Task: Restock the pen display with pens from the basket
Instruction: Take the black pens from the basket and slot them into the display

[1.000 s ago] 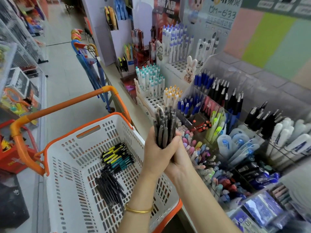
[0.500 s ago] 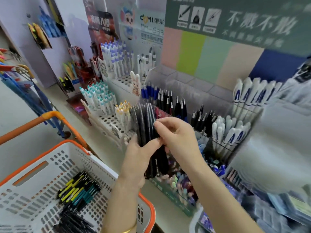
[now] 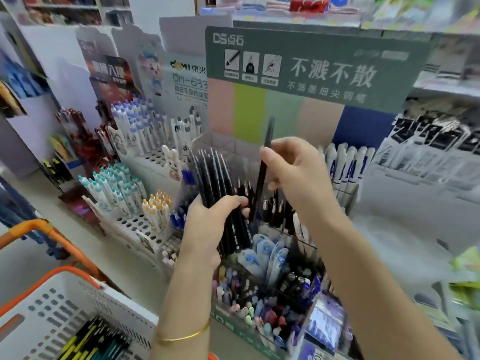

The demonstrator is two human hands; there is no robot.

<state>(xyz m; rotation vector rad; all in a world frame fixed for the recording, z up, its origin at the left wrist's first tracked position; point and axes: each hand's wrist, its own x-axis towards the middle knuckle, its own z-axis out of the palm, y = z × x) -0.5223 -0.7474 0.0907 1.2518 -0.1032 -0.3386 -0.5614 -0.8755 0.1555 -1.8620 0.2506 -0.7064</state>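
1. Right now the right hand (image 3: pixel 298 175) is pinching one black pen (image 3: pixel 262 178) between thumb and fingertips. It is holding the pen near upright, with the top leaning slightly away from the other hand.
2. Just beside that grip, the left hand (image 3: pixel 210 229) is clenching a bundle (image 3: pixel 213 175) of black pens, which is fanning up and away from the pinched pen. The pen's lower end is passing close to the left fingers; I cannot tell whether they are touching.
3. Below and just beyond the grip, a row (image 3: pixel 275 209) of black pens is standing upright in the display (image 3: pixel 249 113). The pen's long axis is already roughly matching theirs. The right hand is sitting nearer, so I judge a short drop is coming.
4. Room is looking tight, with standing pens crowding the drop, white pens (image 3: pixel 345 165) rising beyond the right hand, and clear tier edges lying lower.
5. Farthest out, down past the left wrist, the basket (image 3: pixel 65 271) is holding spare pens (image 3: pixel 98 339).
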